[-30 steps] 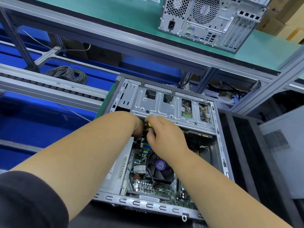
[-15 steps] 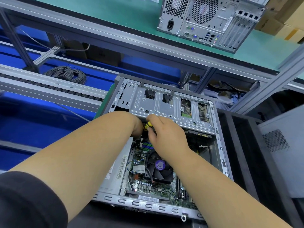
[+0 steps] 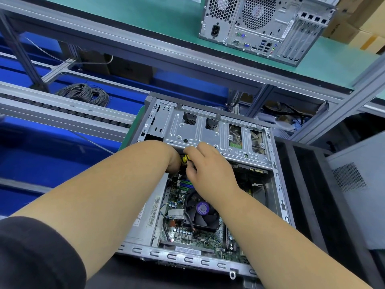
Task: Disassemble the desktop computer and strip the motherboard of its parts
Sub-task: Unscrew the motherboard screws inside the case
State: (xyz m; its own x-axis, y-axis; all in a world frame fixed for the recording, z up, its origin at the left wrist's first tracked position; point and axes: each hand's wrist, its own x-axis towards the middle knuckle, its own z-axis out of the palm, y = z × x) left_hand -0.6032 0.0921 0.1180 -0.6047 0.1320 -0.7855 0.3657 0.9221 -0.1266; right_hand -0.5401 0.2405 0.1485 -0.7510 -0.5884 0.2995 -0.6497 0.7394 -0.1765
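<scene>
Computer case [image 3: 208,130]: lies open in the middle of the frame, with the motherboard [image 3: 187,232] inside at lower centre.
Right hand [image 3: 208,165]: fingers curled around a yellow-handled tool [image 3: 185,158], probably a screwdriver, just below the drive cage [image 3: 218,138].
Left hand [image 3: 174,161]: mostly hidden behind its own wrist; I cannot tell whether it holds something.
Risk, slip: the tool tip is hidden, so it could jump off and scratch the board.
Risk, dropped screw: it may fall among parts near the fan [image 3: 201,211].

Green-topped bench [image 3: 158,19] bearing a closed computer tower [image 3: 266,28], cardboard boxes [image 3: 358,24] beside it
</scene>
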